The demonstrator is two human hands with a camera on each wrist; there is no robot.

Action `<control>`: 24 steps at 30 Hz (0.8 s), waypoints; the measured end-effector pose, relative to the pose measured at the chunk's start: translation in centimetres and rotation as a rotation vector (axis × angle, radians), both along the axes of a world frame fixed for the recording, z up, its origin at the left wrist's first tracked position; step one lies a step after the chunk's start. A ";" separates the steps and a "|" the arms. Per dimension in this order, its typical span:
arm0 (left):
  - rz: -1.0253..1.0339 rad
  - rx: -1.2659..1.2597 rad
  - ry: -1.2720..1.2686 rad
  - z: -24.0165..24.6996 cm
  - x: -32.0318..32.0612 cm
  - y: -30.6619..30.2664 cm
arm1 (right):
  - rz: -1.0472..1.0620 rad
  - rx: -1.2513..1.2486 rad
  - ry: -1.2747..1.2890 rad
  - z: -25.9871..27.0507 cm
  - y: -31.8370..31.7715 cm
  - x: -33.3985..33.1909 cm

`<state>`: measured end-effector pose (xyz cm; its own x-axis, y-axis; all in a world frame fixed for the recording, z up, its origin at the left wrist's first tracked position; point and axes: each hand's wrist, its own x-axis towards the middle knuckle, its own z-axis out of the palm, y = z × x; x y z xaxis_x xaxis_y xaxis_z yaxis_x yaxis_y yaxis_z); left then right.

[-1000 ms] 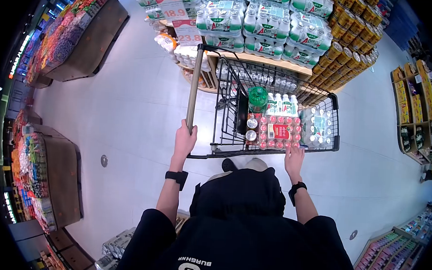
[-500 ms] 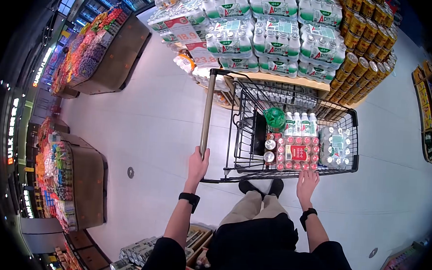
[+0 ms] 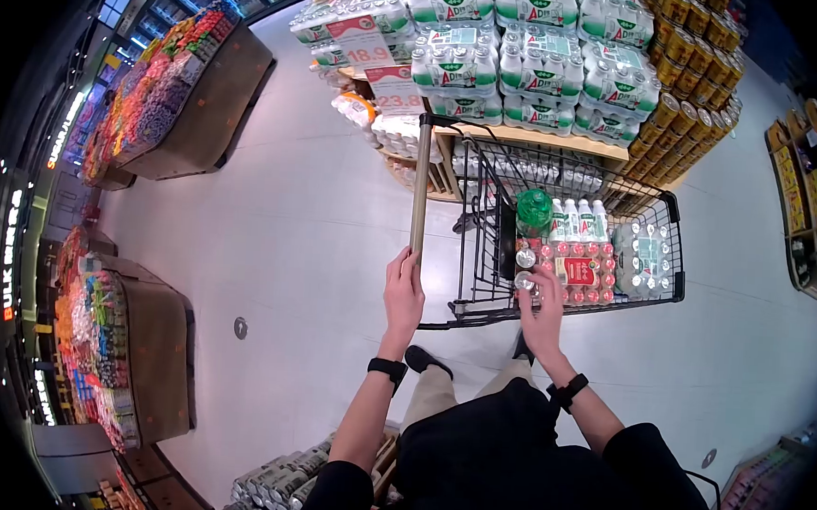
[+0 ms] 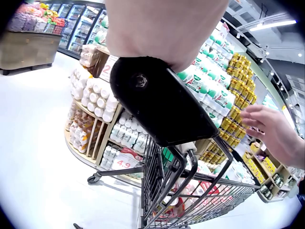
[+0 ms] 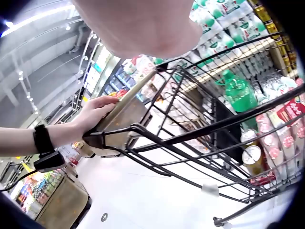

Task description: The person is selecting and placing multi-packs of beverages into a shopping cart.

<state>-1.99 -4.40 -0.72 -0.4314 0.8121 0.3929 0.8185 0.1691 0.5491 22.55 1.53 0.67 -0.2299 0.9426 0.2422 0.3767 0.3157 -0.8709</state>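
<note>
My left hand (image 3: 405, 292) grips the near end of the cart's handle bar (image 3: 422, 182); the right wrist view also shows this hand (image 5: 95, 113) on the bar. Above the cart's near side, my right hand (image 3: 543, 316) has its fingers bent loosely beside the can tops, and in the left wrist view this hand (image 4: 272, 133) appears raised with nothing in it. Inside the cart (image 3: 680, 269) lie a green bottle (image 3: 534, 209), white bottles (image 3: 578, 220), a red-labelled bottle pack (image 3: 577, 271), two cans and a clear-wrapped pack (image 3: 644, 258).
Beyond the cart rises a display of green-and-white bottle packs (image 3: 538, 68) with gold cans (image 3: 678, 131) at its right. Candy stands (image 3: 195, 105) are on the left, a yellow-stocked shelf (image 3: 791, 192) on the right. Bottle packs (image 3: 277, 479) lie low behind me.
My right hand has left the cart's near rim by the red-labelled pack and moved left, over beside the cans. My left hand stays on the handle bar. My feet have moved apart.
</note>
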 end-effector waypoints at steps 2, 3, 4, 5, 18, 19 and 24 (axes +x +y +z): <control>-0.078 -0.030 -0.079 1.0 0.0 -0.4 | 0.157 -0.028 0.015 0.7 -2.5 -3.6; -0.143 -0.026 -0.060 0.7 -0.5 -0.7 | 0.236 -0.050 0.032 0.4 -3.7 -5.7; -0.195 -0.011 -0.043 0.3 -0.9 -0.9 | 0.238 -0.118 0.049 0.6 -5.1 -7.8; -0.236 0.008 -0.028 -0.2 -1.3 -1.0 | 0.249 -0.183 0.063 0.8 -6.7 -10.0; -0.696 -0.222 -0.062 -0.5 -8.1 -6.0 | 0.156 0.159 -0.445 -4.1 -10.9 -16.2; -0.685 -0.202 -0.046 -0.6 -8.1 -6.0 | 0.164 0.171 -0.449 -4.5 -10.6 -15.8; -0.725 -0.181 0.017 0.2 -8.9 -6.0 | 0.113 0.241 -0.419 -4.7 -10.2 -16.2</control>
<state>-10.87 -10.35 -0.55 0.2417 0.9432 0.2280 0.7671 -0.3296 0.5504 6.34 -8.63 -4.05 -0.4519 0.8345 0.3151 0.6303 0.5487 -0.5493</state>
